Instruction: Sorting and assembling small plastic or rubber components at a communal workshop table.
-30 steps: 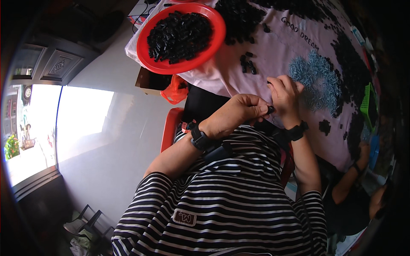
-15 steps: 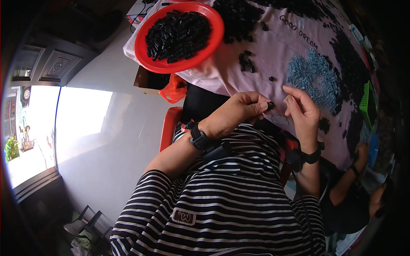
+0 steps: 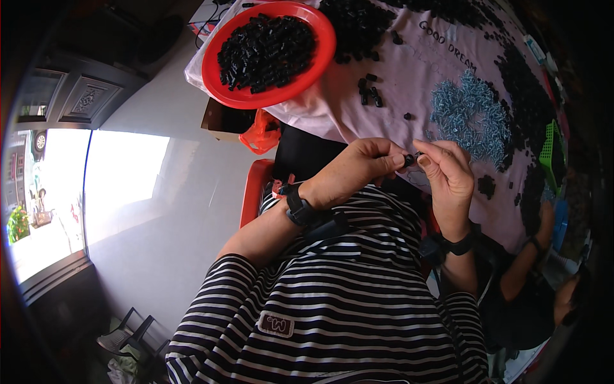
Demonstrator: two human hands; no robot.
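In head view, I see left hand (image 3: 358, 169) pinching small black piece (image 3: 409, 160) at near edge of pink-draped surface (image 3: 342, 112). Right hand (image 3: 451, 176): thumb and forefinger close beside piece; cannot tell if gripping anything. I judge this piece unfinished. Red plate (image 3: 325, 45) heaped with black parts (image 3: 265, 54), finished or not unclear. Much left loose: blue screw-like bits (image 3: 454, 105), dark pile (image 3: 355, 29). Room: glossy grey floor (image 3: 160, 243), bright doorway (image 3: 61, 198) left, co-worker's arm (image 3: 519, 269) right.
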